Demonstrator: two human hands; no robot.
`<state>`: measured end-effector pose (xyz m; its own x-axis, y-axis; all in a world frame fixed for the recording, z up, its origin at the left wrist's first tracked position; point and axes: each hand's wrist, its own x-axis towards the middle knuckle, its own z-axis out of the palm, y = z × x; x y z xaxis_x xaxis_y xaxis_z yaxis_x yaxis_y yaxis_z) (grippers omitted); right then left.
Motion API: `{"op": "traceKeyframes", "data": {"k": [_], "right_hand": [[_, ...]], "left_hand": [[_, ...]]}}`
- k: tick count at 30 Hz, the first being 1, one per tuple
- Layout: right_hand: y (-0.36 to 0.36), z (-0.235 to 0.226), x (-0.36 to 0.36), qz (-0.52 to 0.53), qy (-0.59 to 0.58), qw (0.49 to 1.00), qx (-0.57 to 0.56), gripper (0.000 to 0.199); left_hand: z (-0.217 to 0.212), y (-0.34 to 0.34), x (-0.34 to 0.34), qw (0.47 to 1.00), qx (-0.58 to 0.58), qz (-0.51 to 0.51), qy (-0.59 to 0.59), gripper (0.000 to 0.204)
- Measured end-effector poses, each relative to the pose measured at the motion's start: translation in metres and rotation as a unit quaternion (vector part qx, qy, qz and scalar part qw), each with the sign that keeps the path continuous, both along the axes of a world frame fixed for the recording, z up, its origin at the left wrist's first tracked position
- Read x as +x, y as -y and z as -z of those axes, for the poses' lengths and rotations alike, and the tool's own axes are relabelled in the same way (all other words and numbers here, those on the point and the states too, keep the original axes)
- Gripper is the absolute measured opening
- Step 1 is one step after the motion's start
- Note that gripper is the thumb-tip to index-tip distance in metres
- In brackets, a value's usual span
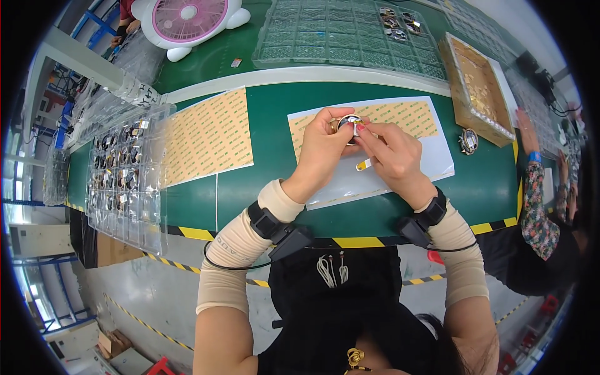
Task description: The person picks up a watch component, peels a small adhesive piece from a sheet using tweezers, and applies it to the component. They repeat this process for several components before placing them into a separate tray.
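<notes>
My left hand (317,152) grips a small round electronic part (345,121) with a dark and silvery face, its fingers curled about the rim. My right hand (400,159) is closed, thumb and fingertips pinched together against the face of that part; whatever is between them is too small to make out. A short strip with a yellow end (363,165) shows just below the right fingers. Both hands are above a white sheet (412,164), whose upper portion bears a tan adhesive-backed sheet (409,115) with rows of green marks.
A second patterned tan sheet (212,137) lies left, beside a clear tray (156,215) of round parts. One loose round part (468,141) sits near a cardboard box (464,100). Behind are another clear tray (325,40) and a fan (187,15). A co-worker's arm (536,187) is at right.
</notes>
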<state>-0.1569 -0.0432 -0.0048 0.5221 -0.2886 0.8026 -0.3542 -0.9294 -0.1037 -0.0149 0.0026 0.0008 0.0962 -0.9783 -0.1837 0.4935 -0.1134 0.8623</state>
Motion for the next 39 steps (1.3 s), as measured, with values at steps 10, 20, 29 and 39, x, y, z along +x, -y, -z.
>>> {"op": "traceKeyframes", "data": {"k": [10,20,29,39], "right_hand": [[-0.006,-0.007,0.003,-0.027,0.068,0.988,0.137,0.025],[0.002,-0.027,-0.015,-0.037,0.085,0.75,0.655,0.019],[0.002,-0.008,-0.016,-0.037,0.131,0.83,0.541,0.021],[-0.005,-0.01,-0.021,-0.079,0.138,0.824,0.544,0.012]], "left_hand": [[0.0,-0.001,0.001,0.996,-0.071,0.049,-0.023,0.032],[0.0,0.001,0.003,0.989,-0.091,0.111,0.045,0.029],[-0.006,-0.005,0.001,0.984,-0.086,0.147,-0.047,0.025],[0.007,-0.012,-0.002,0.98,-0.077,0.182,-0.029,0.039]]}}
